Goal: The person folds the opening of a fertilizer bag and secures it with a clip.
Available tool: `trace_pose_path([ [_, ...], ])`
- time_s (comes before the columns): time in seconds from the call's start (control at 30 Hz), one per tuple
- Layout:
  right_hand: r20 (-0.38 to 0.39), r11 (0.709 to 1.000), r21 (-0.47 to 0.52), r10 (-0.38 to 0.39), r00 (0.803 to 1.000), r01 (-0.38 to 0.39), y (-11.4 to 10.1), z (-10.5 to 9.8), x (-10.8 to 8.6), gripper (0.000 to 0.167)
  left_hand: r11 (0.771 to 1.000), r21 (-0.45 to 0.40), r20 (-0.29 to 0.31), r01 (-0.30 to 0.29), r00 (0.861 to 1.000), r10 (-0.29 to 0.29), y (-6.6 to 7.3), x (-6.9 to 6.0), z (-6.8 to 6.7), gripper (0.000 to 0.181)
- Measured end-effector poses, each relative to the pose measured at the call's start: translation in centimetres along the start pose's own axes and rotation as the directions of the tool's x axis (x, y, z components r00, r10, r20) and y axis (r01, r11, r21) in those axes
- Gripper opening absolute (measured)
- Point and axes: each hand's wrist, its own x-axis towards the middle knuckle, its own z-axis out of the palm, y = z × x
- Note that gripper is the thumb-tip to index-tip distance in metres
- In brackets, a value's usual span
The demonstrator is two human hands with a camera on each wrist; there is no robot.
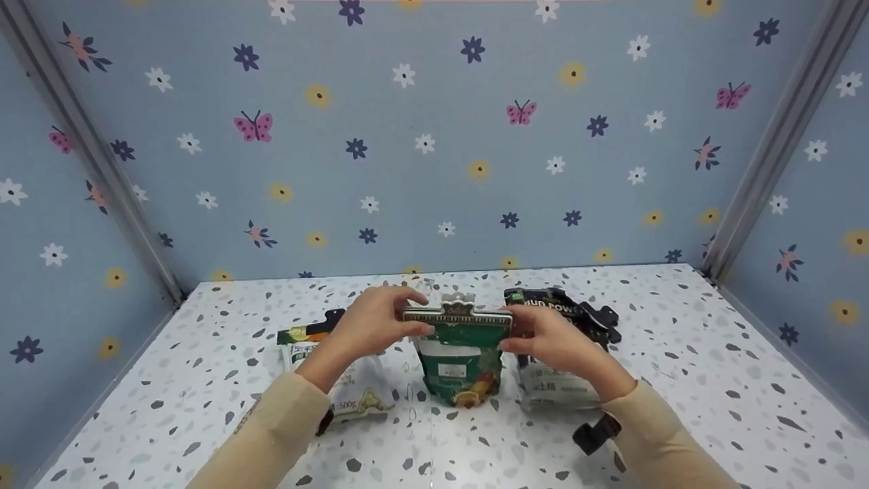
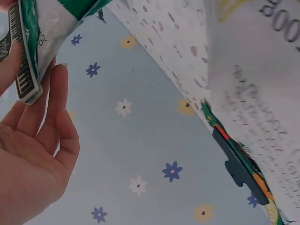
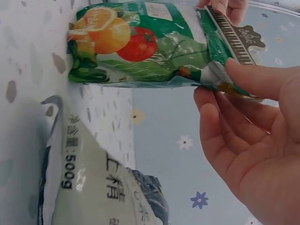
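Note:
A green bag point(image 1: 451, 372) printed with fruit and vegetables stands upright in the middle of the table. Across its folded top lies a wide bag clip point(image 1: 461, 318) with a piano-key pattern and an ornate tab. My left hand point(image 1: 380, 319) pinches the clip's left end, thumb in front and fingers behind. The right hand point(image 1: 553, 336) pinches the other end together with the bag's top corner; in the right wrist view its thumb point(image 3: 258, 78) presses the near side. The printed fruit shows clearest on the bag's front point(image 3: 140, 44) there.
To the left lies a white bag point(image 1: 363, 387) with a dark clip point(image 2: 239, 164) on its top, partly behind my forearm. A black-and-white bag point(image 1: 553, 387) with a black clip point(image 1: 601, 319) lies right. Near my right sleeve is a loose black clip point(image 1: 596, 435). Patterned walls point(image 1: 434, 170) enclose the table.

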Motion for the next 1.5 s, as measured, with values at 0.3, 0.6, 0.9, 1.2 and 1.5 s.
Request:
trace_pose_path([
  [0.3, -0.003, 1.000, 0.014, 0.025, 1.000, -0.025, 0.7, 0.9, -0.5, 0.030, 0.975, -0.183, -0.008, 0.127, 0.991, -0.131, -2.4, -2.3, 2.2, 0.037],
  [0.6, 0.094, 0.989, 0.091, 0.104, 0.990, -0.113, 1.5, 1.6, -1.9, 0.040, 0.950, -0.267, 0.101, 0.160, 0.985, -0.138, -2.5, -3.5, 4.3, 0.052],
  [0.9, 0.065, 0.994, 0.044, 0.095, 0.993, -0.098, 1.5, 2.2, -1.7, 0.033, 0.946, -0.275, 0.128, 0.171, 0.982, -0.140, -2.7, -3.5, 5.7, 0.038],
  [1.2, -0.051, 0.988, 0.039, 0.152, 0.987, -0.150, 1.4, 3.1, -0.8, 0.025, 0.923, -0.348, 0.091, 0.166, 0.986, -0.143, -2.9, -3.1, 6.0, 0.023],
  [1.5, -0.154, 0.961, 0.156, 0.250, 0.956, -0.226, 1.4, 3.7, 0.8, 0.018, 0.901, -0.381, 0.017, 0.208, 0.976, -0.219, -2.5, -2.3, 6.3, 0.024],
])
